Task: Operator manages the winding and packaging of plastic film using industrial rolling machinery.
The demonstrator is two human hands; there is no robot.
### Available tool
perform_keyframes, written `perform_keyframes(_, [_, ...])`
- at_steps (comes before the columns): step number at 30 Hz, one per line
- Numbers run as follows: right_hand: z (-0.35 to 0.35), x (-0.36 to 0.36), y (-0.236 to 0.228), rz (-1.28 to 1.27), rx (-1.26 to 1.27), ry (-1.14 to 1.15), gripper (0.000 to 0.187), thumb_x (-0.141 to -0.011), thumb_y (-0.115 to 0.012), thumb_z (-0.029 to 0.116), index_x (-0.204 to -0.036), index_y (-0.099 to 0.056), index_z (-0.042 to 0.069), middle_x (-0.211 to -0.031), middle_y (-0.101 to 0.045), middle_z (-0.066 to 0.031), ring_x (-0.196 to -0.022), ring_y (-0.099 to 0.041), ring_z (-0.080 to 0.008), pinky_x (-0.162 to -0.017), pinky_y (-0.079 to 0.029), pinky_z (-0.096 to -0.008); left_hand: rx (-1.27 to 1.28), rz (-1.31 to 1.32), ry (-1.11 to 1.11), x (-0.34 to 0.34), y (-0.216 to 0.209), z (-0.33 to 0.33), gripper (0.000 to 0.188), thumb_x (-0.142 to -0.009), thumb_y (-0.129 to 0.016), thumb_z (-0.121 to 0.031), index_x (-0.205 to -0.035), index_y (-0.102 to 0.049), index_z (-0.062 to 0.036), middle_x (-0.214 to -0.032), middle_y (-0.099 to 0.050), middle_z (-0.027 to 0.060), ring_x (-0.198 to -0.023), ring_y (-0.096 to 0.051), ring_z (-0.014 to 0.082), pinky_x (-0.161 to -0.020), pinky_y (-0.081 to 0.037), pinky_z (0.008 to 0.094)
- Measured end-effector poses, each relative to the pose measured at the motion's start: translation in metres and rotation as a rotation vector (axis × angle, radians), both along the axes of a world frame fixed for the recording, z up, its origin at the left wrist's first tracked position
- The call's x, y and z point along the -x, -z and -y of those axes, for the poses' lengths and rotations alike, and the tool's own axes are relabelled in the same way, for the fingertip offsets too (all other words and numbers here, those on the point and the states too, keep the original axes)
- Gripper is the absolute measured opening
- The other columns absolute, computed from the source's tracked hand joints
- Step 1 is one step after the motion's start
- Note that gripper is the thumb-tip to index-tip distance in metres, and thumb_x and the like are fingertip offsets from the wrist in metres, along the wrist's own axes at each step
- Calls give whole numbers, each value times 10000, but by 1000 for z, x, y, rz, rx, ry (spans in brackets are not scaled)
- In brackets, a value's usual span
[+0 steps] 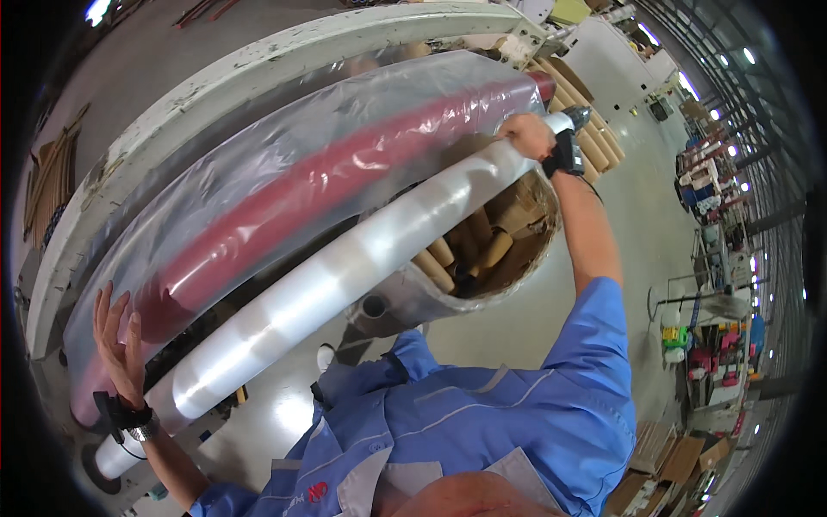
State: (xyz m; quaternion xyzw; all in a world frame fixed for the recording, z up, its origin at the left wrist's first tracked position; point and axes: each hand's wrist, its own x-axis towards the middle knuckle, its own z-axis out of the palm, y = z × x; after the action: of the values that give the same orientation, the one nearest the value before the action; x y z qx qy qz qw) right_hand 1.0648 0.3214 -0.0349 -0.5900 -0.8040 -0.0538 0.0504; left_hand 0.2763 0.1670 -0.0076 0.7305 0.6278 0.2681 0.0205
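A silvery film roll [293, 302] slants from the machine frame's [168, 112] left end across a bin [413, 297] of cardboard tubes [491, 250]. We judge it heavy, stiff and slick, best held by both ends; our right hand [527, 136] clasps its right end, our left hand [121, 345] spreads open near the red roll [345, 168].

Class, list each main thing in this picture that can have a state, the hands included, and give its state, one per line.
Left hand: open, fingers spread.
Right hand: closed on the silvery roll near its upper end.
Silvery roll: slanting, passing in front of the bin's opening.
Red roll: covered by clear plastic.
Clear plastic: wrinkled.
Bin: open-topped, holding brown tubes.
Brown tubes: loose, jumbled.
White beam: paint chipped.
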Motion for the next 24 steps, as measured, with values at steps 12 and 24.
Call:
perform_keyframes(12, [-99, -261, -23, -402, -249, 226, 388, -873, -552, 154, -1198, -564, -57, -1043, -667, -229, -950, -659, -376, -801, -552, -447, 167, 322, -102, -114, -11, 26, 283, -915, -654, -209, -1080, -698, 17, -1450, -503, 158, -1361, -438, 300, -1117, -331, 402])
perform_keyframes(24, [-118, 381, -75, -1685, 743, -376, 374, -967, -540, 39, -1314, -414, -19, -958, -635, -194, -830, -695, -308, -788, -604, -449, 85, -60, -58, -103, 11, 33, 448, -755, -776, -402, -1090, -743, -106, -1478, -464, 163, -1409, -335, 430, -1100, -336, 550])
